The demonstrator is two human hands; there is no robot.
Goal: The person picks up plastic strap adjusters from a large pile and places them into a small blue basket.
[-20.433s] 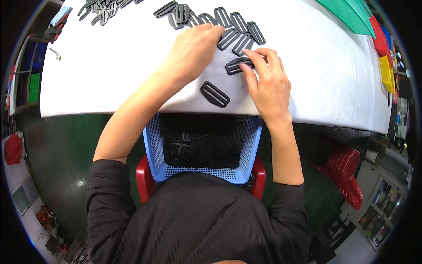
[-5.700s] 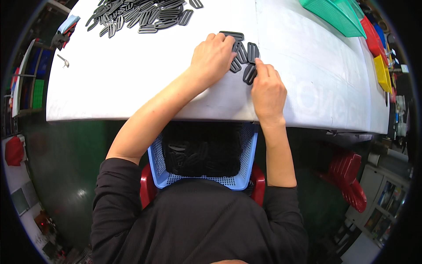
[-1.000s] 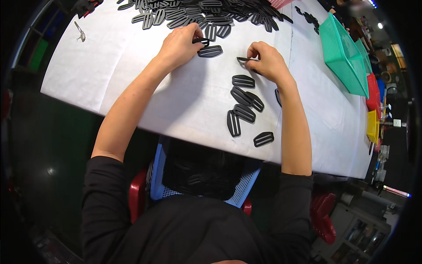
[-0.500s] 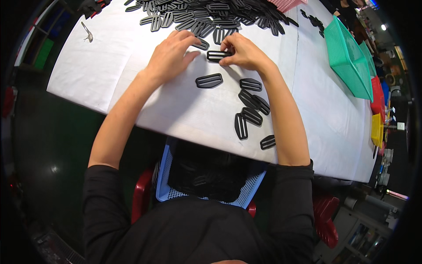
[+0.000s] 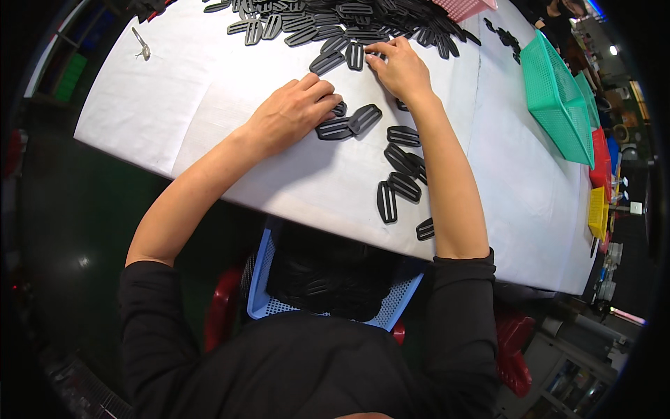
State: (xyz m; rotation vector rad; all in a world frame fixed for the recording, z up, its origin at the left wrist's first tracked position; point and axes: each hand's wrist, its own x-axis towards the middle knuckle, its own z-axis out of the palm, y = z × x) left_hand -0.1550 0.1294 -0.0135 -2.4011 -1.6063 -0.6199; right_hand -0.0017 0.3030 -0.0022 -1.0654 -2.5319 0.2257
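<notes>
Head view: left hand (image 5: pixel 296 110), fingers bent and narrow, over a black buckle (image 5: pixel 340 109); can't tell if gripped. Right hand (image 5: pixel 399 66), thumb and fingertips narrow, just beside a second buckle (image 5: pixel 355 57); can't tell if holding. Buckle pile (image 5: pixel 349 19) toward far side of white table (image 5: pixel 307 188); loose buckles (image 5: pixel 386 202) toward near edge. Blue basket (image 5: pixel 259 276) below near edge; green basket (image 5: pixel 556 112) toward right edge.
</notes>
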